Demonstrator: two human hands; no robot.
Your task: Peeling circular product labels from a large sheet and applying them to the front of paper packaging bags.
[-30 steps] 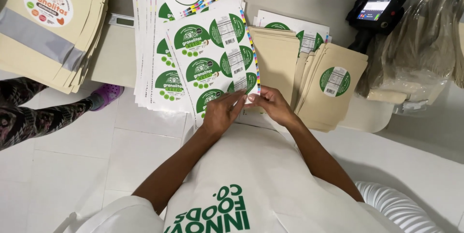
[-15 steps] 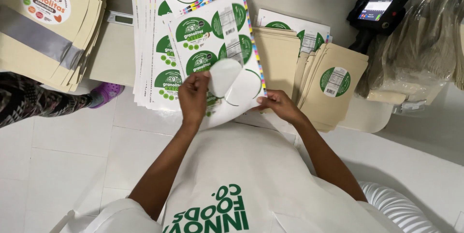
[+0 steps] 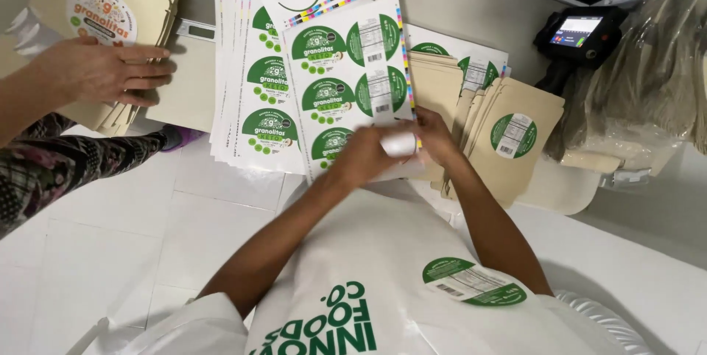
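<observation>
Both hands, left hand (image 3: 361, 156) and right hand (image 3: 434, 134), pinch one white sticker sheet (image 3: 352, 82) showing five green round labels; each grip is clenched on it.

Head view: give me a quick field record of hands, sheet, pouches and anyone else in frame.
left hand: on the lower edge of the label sheet, pinching it
right hand: meets the left hand at the same edge
label sheet: round green labels, lowest row partly covered by the hands
loose label: stuck on the white apron
pouches: tan, fanned right of the sheet, top one labelled
other person's hand: flat on a second pouch stack, upper left
</observation>
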